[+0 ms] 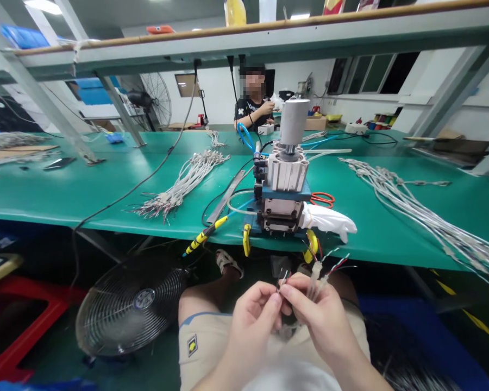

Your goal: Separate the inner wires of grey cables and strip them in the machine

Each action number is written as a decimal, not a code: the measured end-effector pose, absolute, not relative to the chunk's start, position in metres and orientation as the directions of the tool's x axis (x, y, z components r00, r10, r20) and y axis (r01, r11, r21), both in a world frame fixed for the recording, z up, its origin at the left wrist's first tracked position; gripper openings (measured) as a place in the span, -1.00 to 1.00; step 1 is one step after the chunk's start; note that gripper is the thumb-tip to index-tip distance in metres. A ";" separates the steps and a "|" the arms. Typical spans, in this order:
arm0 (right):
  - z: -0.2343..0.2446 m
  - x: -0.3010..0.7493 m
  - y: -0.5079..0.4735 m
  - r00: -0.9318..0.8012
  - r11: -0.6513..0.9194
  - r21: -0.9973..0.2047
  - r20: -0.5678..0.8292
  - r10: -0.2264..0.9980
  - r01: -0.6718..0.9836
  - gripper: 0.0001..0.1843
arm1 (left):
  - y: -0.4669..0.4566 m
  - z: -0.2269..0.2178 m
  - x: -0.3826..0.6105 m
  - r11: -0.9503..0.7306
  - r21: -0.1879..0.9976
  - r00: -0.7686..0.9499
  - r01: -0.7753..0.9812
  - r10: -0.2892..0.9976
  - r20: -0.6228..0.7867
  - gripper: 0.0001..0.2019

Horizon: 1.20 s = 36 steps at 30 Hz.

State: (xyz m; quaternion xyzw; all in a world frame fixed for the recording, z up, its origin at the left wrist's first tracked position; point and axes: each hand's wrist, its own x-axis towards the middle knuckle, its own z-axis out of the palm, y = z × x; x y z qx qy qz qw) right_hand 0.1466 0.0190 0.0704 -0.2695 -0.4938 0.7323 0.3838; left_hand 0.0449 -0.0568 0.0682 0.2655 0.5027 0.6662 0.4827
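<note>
My left hand (253, 317) and my right hand (318, 315) meet over my lap, below the table's front edge. Both pinch the thin stripped wire ends (284, 279) of a grey cable (314, 277), whose red and white cores fan out above my right fingers. Straight ahead on the table edge stands a small pneumatic press (284, 184) with a grey cylinder on top. A white glove (328, 220) lies beside its base.
On the green table (85, 190) lie a bundle of cut cables (183, 184) to the left and a longer bundle (411, 203) to the right. Yellow-handled pliers (206, 233) and orange scissors (323, 199) lie near the press. A floor fan (132, 304) stands lower left. Another person (252, 103) works behind.
</note>
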 end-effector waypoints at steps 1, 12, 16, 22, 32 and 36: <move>0.070 0.147 0.019 -0.555 -0.204 -0.933 -0.006 0.832 -0.295 -0.86 | -0.057 0.068 0.045 -0.026 0.927 -0.394 -0.375 0.909 -0.134 -0.68; 0.072 0.146 0.020 -0.564 -0.115 -0.964 0.042 0.825 -0.241 -0.79 | -0.058 0.067 0.047 -0.061 0.935 -0.472 -0.351 0.873 -0.120 -0.72; 0.070 0.146 0.018 -0.576 -0.249 -0.933 -0.056 0.815 -0.261 -0.77 | -0.060 0.067 0.048 -0.081 0.938 -0.491 -0.337 0.865 -0.102 -0.75; 0.072 0.145 0.015 -0.581 -0.371 -0.883 -0.146 0.801 -0.289 -0.73 | -0.061 0.065 0.048 -0.088 0.940 -0.484 -0.329 0.871 -0.088 -0.77; 0.073 0.144 0.017 -0.541 -0.183 -0.967 -0.059 0.839 -0.177 -0.80 | -0.064 0.063 0.044 -0.051 0.994 -0.508 -0.096 0.861 -0.005 -0.82; 0.072 0.144 0.018 -0.526 -0.166 -0.974 -0.061 0.848 -0.155 -0.78 | -0.065 0.059 0.042 -0.048 0.995 -0.522 0.083 0.849 0.085 -0.84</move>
